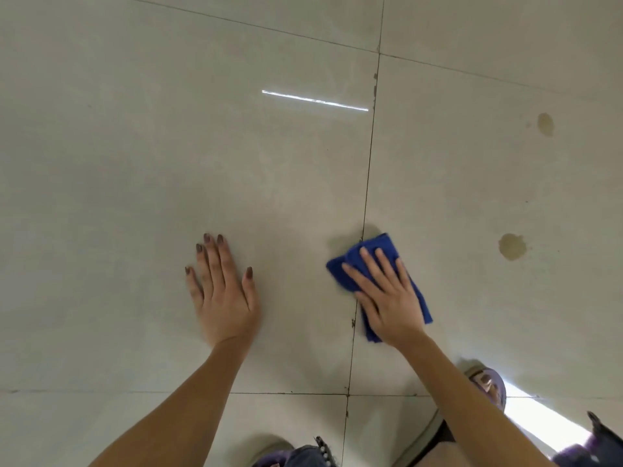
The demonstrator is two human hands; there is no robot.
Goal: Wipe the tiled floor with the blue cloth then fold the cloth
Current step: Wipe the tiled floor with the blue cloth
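Hands flat — bunched blue cloth

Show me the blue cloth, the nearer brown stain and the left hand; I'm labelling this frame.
blue cloth (pixel 377 246): head view, far corner beyond the fingertips.
nearer brown stain (pixel 512 246): head view, its middle.
left hand (pixel 225 299): head view, back of the hand, flat on the tile.

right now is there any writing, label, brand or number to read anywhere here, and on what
None: no text can be read in this view.
The blue cloth under the right hand shows no tag or print.
The tiled floor carries only grout lines, a bright reflected streak and two brownish stains, no marks or numbers.
The left hand lies flat on bare tile.
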